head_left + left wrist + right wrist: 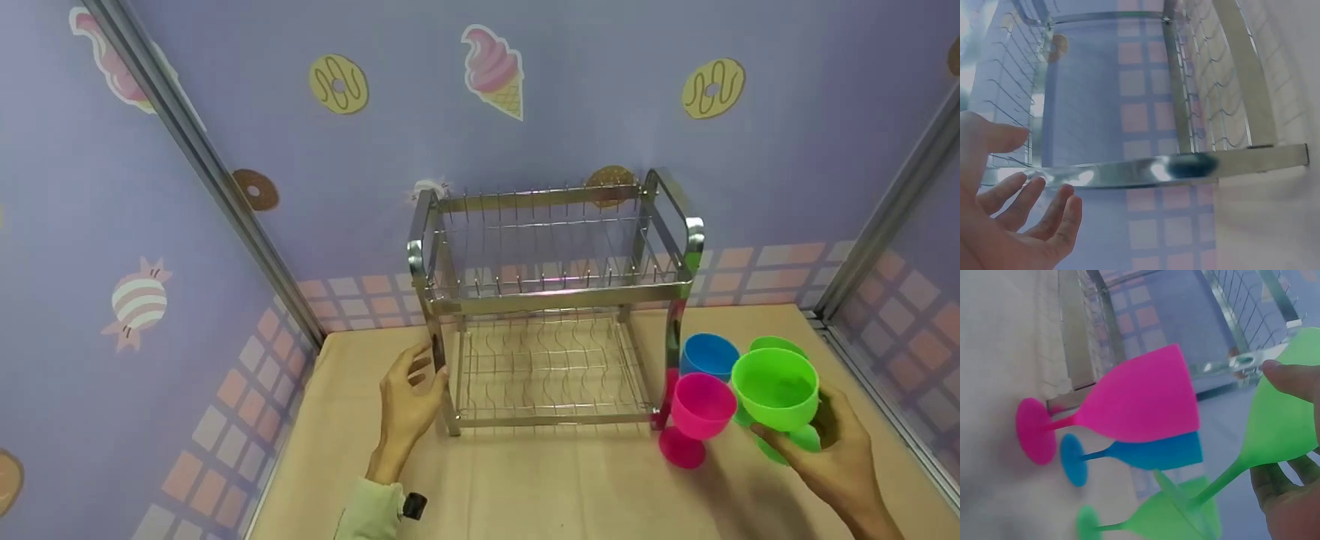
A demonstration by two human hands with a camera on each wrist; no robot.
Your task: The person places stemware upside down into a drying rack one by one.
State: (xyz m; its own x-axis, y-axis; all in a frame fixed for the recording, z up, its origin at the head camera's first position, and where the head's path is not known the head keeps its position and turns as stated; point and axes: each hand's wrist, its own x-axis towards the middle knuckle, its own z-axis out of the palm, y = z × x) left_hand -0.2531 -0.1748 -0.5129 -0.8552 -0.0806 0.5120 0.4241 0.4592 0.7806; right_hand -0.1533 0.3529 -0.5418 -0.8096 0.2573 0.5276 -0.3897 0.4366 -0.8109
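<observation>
The right hand (pixel 847 457), thumb and fingers curled round the bowl, grips a bright green plastic goblet (pixel 784 409); a steady hold, its foot kept clear of the pink plastic goblet (pixel 702 411) and blue plastic goblet (pixel 705 355) left of the hand, should work best. Its mouth faces up, long axis near vertical, slightly tilted. Farther left, the left hand (pixel 409 405), fingers loosely parted, meets a silver metal two-tier rack's (pixel 555 301) post.

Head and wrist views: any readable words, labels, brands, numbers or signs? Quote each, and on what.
No readable text.
Pink goblet, blue goblet, held green goblet, other green goblet, metal rack: no lettering visible.
Back wall: pictures only, such as an ice-cream cone; no words.
Black piece at the left cuff: too small to tell.
</observation>
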